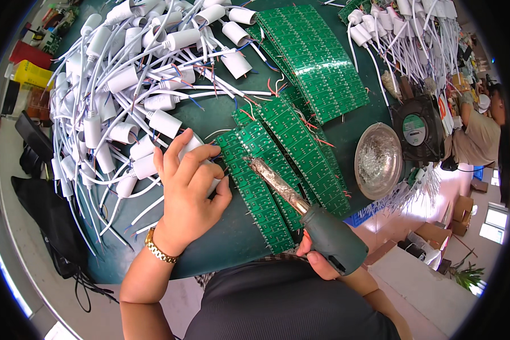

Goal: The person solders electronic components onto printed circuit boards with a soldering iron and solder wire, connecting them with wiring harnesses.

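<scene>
My right hand (pixel 322 262) is closed around the dark green handle of a soldering iron (pixel 334 238). The iron's solder-crusted barrel slants up and left, and its tip meets a green circuit board panel (pixel 255 195). At that panel's left edge, my left hand (pixel 192 184) has its fingers bent round a white cylindrical cap with a cord (pixel 192 144), partly hidden behind the fingers. A blue wire end shows by the fingertips, close to the board edge. More green panels (pixel 306 147) lie overlapped just right of the iron, with short red wires sticking out along their edges.
A large heap of white corded caps (pixel 124 79) covers the table's left side. Stacked green panels (pixel 317 62) lie at the back. To the right are a shiny round dish (pixel 378 161), a black fan (pixel 418 129) and another bundle of corded caps (pixel 402 28). Another person (pixel 481 130) is beyond.
</scene>
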Demonstrator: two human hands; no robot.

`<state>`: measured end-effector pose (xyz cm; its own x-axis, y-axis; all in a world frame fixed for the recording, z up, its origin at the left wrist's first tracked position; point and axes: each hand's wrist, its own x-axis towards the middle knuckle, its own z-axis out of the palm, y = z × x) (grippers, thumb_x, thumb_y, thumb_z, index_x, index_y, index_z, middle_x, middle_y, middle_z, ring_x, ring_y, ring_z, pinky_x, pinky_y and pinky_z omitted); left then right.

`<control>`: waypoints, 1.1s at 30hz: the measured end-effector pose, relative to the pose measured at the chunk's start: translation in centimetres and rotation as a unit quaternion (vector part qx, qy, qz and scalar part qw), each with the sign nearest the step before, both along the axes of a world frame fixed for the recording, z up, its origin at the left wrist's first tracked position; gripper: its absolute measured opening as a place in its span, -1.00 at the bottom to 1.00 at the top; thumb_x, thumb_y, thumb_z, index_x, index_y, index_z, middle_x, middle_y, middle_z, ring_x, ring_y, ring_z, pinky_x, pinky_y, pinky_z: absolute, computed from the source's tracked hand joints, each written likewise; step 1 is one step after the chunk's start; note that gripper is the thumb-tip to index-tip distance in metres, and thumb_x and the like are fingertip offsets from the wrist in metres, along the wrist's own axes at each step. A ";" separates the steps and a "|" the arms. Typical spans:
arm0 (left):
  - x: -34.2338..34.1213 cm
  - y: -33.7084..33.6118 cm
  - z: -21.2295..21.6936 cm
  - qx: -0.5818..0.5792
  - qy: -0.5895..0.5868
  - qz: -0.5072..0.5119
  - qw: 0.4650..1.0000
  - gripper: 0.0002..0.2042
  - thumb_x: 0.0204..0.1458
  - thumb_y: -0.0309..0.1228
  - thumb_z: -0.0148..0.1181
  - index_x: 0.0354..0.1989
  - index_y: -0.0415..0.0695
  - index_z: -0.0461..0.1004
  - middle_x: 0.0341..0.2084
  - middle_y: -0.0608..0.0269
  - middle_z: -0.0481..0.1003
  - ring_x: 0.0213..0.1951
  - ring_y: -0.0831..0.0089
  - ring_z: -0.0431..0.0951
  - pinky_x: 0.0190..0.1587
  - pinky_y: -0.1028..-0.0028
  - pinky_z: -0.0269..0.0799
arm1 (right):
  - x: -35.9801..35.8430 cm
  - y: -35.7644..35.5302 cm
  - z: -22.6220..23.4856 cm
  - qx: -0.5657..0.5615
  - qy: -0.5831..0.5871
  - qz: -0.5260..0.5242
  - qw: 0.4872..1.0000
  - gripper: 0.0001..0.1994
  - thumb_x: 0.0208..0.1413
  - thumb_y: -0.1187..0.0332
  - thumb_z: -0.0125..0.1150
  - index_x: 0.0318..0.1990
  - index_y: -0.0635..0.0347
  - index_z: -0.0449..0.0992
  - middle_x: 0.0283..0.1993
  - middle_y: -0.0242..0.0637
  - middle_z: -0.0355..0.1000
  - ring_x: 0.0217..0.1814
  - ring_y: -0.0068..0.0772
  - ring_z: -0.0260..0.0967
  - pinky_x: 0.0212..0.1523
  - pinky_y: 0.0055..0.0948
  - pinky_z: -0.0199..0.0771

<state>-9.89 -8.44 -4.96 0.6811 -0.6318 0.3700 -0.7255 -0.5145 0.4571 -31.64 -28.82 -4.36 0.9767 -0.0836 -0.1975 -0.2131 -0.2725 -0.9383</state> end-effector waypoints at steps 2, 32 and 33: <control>0.0 0.0 0.0 0.004 -0.002 0.001 1.000 -0.78 -0.29 -0.59 0.29 -0.48 -0.04 0.40 -0.09 0.30 0.52 0.27 -0.01 0.29 0.26 -0.21 -0.10 | -0.1 -0.1 -0.1 -0.001 0.006 0.006 1.000 -0.79 -0.12 0.39 0.33 -0.27 0.15 0.56 -0.31 -0.24 0.51 -0.33 -0.12 0.46 -0.29 -0.28 0.47; 0.6 -0.4 -0.5 -0.049 0.015 0.008 0.999 -0.79 -0.34 -0.60 0.33 -0.54 -0.04 0.44 -0.18 0.43 0.51 0.18 0.08 0.36 0.21 -0.10 0.04 | 0.7 0.6 -0.9 -0.078 -0.102 0.059 0.990 -0.92 0.00 0.47 0.13 -0.34 0.23 0.40 -0.46 -0.27 0.36 -0.49 -0.35 0.41 -0.48 -0.38 0.43; 0.6 -0.4 -0.5 -0.047 0.015 0.008 0.999 -0.79 -0.35 -0.60 0.32 -0.53 -0.04 0.44 -0.19 0.42 0.51 0.18 0.07 0.37 0.21 -0.09 0.05 | 0.5 0.6 -1.3 -0.080 -0.115 0.052 0.989 -0.91 0.00 0.47 0.13 -0.33 0.24 0.39 -0.45 -0.26 0.36 -0.48 -0.35 0.42 -0.48 -0.38 0.43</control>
